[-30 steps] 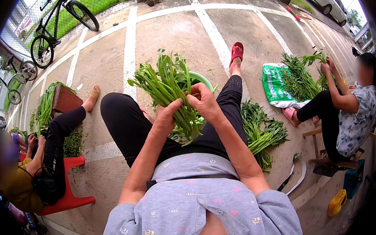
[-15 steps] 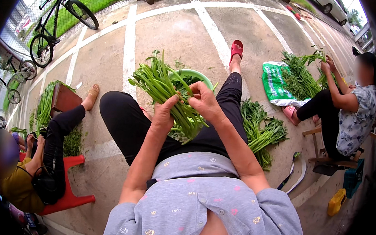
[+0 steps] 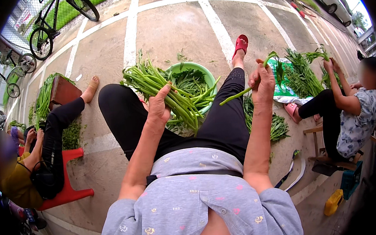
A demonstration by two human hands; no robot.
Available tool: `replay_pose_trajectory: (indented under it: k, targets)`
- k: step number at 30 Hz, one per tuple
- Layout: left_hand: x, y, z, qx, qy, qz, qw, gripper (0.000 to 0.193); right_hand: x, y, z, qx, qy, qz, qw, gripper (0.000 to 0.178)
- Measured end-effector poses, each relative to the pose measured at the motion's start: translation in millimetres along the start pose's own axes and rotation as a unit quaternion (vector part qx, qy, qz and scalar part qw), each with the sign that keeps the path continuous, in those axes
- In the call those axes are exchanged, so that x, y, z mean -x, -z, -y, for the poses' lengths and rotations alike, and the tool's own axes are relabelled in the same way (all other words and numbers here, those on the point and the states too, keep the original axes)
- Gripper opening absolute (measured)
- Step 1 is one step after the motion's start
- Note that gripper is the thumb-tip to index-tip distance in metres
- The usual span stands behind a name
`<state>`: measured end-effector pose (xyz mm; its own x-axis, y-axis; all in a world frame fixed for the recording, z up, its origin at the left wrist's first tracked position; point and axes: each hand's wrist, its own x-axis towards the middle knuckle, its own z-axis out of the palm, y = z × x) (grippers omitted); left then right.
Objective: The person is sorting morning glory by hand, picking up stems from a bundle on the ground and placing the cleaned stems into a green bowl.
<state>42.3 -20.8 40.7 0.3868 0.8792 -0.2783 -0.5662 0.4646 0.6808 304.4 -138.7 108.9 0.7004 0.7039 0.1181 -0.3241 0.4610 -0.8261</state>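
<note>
My left hand point(image 3: 158, 106) is closed round a thick bunch of long green leafy-vegetable stems point(image 3: 150, 83), held over my lap. Out to the right, above my right knee, my right hand point(image 3: 262, 84) grips a single green stem point(image 3: 234, 97). Its cut end points left, and its leaves hang on the far side of the fingers. Between my legs stands a light green basin point(image 3: 213, 76) with leafy greens point(image 3: 188, 79) inside; stems from the bunch cover part of its near left side.
A loose pile of greens point(image 3: 279, 127) lies by my right thigh. At right, a seated person point(image 3: 350, 100) handles greens beside a green-and-white sack point(image 3: 281, 93). Another person point(image 3: 22, 174) sits at left near a red plastic stool point(image 3: 71, 177). Bicycles point(image 3: 43, 40) stand by the fence.
My right hand has moved from beside the bunch out to the right, carrying one stem away. My left hand, still holding the bunch, has shifted slightly left, and more of the basin shows.
</note>
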Motion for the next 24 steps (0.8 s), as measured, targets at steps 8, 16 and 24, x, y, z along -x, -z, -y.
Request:
replay_pose_trajectory:
  k: [8, 16, 24]
  targets:
    - [18.8, -21.3, 9.4, -0.038, 0.018, 0.127, 0.991, 0.031, 50.8, -69.0, -65.0, 0.333, -0.105, 0.328, 0.878, 0.042]
    - [21.1, -17.9, 6.1, -0.120, 0.016, 0.108, 0.987, 0.032, 38.7, -53.6, -63.2, 0.268, -0.160, 0.286, 0.906, 0.023]
    - [0.1, 6.9, 2.1, 0.024, 0.033, -0.016, 0.999, 0.028, -6.8, 18.6, -18.3, -0.050, 0.056, -0.165, 0.983, 0.011]
